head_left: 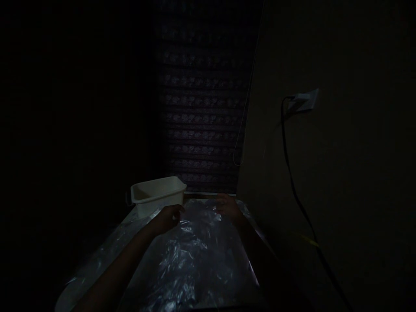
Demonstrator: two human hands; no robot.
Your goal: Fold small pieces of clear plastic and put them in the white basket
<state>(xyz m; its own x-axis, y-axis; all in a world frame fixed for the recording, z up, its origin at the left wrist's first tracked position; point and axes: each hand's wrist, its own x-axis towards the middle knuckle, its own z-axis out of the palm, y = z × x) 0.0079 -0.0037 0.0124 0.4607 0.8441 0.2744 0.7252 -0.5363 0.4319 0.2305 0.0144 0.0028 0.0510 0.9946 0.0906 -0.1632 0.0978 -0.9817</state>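
A crinkled, shiny clear plastic sheet [182, 255] stretches over the table top, from its near edge to the far end. My left hand [167, 219] is closed, thumb and fingers pinching the sheet close to a white tub. Across from it, my right hand [229, 209] has its fingers curled on the sheet's far right part. Between both hands the plastic looks raised and wrinkled. Deep shadow hides the fine detail of the fingertips.
The white rectangular tub [159, 201] stands at the table's far left. Behind hangs a patterned blind [201, 130] with a looped cord [238, 162]. On the right wall, a plug sits in a socket [305, 102], its black cable [289, 169] running down. The left side is very dark.
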